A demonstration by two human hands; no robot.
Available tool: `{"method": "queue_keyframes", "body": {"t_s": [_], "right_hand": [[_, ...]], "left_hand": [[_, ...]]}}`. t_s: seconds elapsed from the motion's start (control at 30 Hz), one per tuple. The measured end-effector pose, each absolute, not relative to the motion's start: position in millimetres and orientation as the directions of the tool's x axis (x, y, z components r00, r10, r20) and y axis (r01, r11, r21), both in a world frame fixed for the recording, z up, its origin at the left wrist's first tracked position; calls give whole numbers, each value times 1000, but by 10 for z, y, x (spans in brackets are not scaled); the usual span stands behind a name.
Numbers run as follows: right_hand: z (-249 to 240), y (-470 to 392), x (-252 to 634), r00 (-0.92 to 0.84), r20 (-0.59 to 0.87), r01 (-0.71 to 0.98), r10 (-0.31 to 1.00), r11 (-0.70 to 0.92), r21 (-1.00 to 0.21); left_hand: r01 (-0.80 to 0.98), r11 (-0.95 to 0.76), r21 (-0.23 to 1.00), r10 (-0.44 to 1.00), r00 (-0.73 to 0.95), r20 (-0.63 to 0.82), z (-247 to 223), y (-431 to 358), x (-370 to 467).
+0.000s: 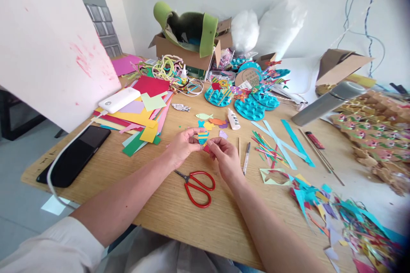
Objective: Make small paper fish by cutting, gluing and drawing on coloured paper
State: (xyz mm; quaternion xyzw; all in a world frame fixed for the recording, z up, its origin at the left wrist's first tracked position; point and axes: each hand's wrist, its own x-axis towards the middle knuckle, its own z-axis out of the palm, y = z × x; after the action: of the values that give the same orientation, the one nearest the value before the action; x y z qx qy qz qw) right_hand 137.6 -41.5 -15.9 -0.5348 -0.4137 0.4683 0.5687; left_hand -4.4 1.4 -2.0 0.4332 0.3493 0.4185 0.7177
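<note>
Wooden table (166, 211), left hand (182, 147) pinching one striped fish (202, 136), right hand (228, 157) alongside, its grip unclear, one pair of scissors (187, 178)

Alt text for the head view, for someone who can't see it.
A left hand holds a blue-and-yellow striped paper fish over a wooden table, the right hand at its lower edge. Red-handled scissors lie below; colored paper sheets sit left, paper strips and scraps right.

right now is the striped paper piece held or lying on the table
The striped paper piece is held: the left hand pinches it, with the right hand at its lower edge.
</note>
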Motion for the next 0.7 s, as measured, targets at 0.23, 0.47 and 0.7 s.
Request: {"method": "queue_keyframes", "body": {"t_s": [0.23, 0.47, 0.7], "right_hand": [[-86, -387, 1517, 146, -37, 54, 989, -45, -998], [-57, -369, 1561, 190, -61, -141, 980, -34, -989], [-86, -360, 1468, 307, -146, -428, 941, -1, -904]], "left_hand": [[-256, 225, 940, 909, 403, -108, -18, 18, -60], [-214, 167, 963, 951, 294, -99, -66, 75, -76], [-271, 201, 941, 948, 297, -117, -80, 56, -82]]}}
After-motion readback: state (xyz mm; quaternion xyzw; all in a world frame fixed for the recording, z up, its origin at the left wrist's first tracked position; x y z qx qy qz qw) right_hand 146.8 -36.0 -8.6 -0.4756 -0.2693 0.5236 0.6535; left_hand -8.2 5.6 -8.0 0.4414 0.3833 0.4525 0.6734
